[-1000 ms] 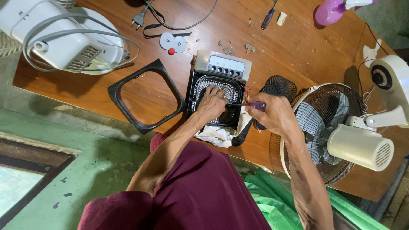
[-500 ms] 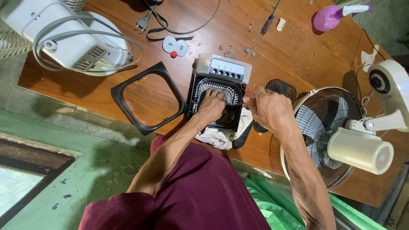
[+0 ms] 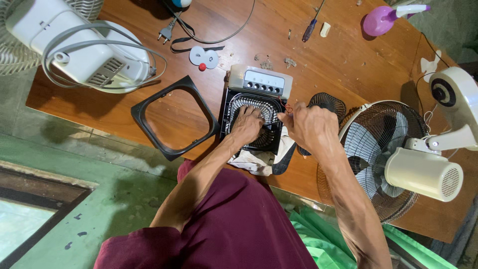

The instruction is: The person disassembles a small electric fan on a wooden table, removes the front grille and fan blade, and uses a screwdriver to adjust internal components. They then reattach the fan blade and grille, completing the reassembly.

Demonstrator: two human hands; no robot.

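Okay, small desktop fan unit (image 3: 254, 112) lies face-up near the front edge of the wooden table (image 3: 348, 55), grey control panel end away from the person, front frame off. Left hand (image 3: 247, 124) flat on the round inner grille, fingers spread and pressing, nothing gripped. Right hand (image 3: 311, 127) has shifted since a second ago: then it held a purple-handled tool upright beside the unit, now the handle is out of sight and the fingertips pinch at the unit's right edge, by thin red wiring. Cannot tell whether the tool sits inside the fist. Reads as moving from driving to fiddling with the wire or a fastener.

Removed black square frame (image 3: 172, 117) left of the unit, white cloth (image 3: 254, 160) under it, small round black grille (image 3: 326, 102) just right. Purple screwdriver (image 3: 309, 29) lies well apart, further back. Pedestal fan (image 3: 398, 159) on its side at right.
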